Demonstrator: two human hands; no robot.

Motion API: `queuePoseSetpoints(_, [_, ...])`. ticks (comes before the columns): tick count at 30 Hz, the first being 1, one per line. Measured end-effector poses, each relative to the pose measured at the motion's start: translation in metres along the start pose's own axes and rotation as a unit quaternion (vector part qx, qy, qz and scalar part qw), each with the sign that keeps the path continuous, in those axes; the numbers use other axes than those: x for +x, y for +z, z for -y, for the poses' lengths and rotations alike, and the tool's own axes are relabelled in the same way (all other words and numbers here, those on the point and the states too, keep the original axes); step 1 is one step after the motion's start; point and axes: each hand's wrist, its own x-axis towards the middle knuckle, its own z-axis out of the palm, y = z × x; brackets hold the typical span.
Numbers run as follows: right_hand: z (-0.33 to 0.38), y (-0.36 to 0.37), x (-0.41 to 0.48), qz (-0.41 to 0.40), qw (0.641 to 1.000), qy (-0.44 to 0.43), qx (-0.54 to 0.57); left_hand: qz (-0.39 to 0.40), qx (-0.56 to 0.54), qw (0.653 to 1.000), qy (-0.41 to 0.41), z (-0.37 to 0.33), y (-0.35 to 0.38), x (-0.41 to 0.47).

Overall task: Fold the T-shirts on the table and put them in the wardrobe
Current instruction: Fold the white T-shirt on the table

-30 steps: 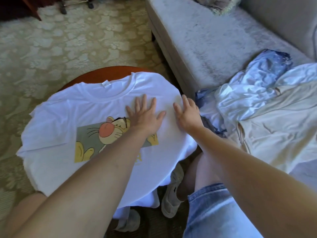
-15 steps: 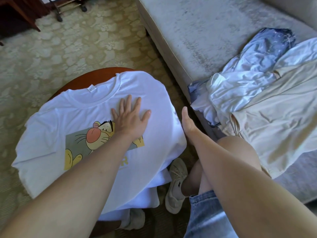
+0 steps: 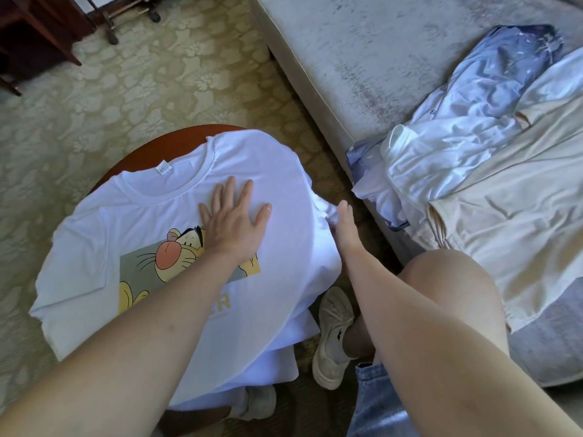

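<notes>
A white T-shirt [image 3: 132, 234] with a cartoon tiger print lies face up over a small round wooden table [image 3: 164, 149], its hem hanging off the near edge. My left hand [image 3: 233, 225] presses flat on the chest of the shirt, fingers spread, just right of the print. At the shirt's right edge my right hand [image 3: 345, 228] pinches the bunched right sleeve, thumb on top, the other fingers hidden beneath the fabric.
A grey sofa [image 3: 362, 58] runs along the right, carrying a heap of light blue and white clothes [image 3: 457, 137] and a beige garment [image 3: 520, 216]. My knee [image 3: 448, 285] and shoe [image 3: 334, 335] sit between table and sofa. Dark wooden furniture legs [image 3: 47, 36] stand at top left on patterned carpet.
My right hand slid off the top of the shirt to its right edge and took hold of the sleeve. My left hand stayed flat on the chest.
</notes>
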Motion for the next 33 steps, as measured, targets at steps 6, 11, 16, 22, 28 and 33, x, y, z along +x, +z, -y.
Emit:
queuePoseSetpoints(6, [0.024,0.0,-0.007,-0.037,0.994,-0.048,0.092,-0.002,0.001,1.0,-0.004,-0.001,-0.001,0.0])
queuePoseSetpoints(11, [0.04,-0.001,-0.007,-0.058,0.982,-0.039,0.174,-0.007,0.005,1.0,-0.003,0.0,-0.001,0.0])
queuePoseSetpoints(16, [0.069,0.013,-0.026,-0.075,0.989,-0.109,0.07,-0.003,0.003,1.0,0.001,0.0,-0.002,0.0])
queuePoseSetpoints(22, [0.109,0.064,-0.079,-0.099,0.869,-0.405,-0.267,0.006,-0.144,0.99,-0.008,0.009,-0.018,0.002])
queuePoseSetpoints(28, [0.042,0.121,-0.11,0.101,0.495,-0.453,-0.735,-0.08,-0.348,0.92,-0.164,0.072,-0.057,-0.01])
queuePoseSetpoints(33, [0.009,0.111,-0.113,0.083,0.45,-0.462,-0.76,-0.007,-0.381,0.908,-0.171,0.105,-0.055,-0.028])
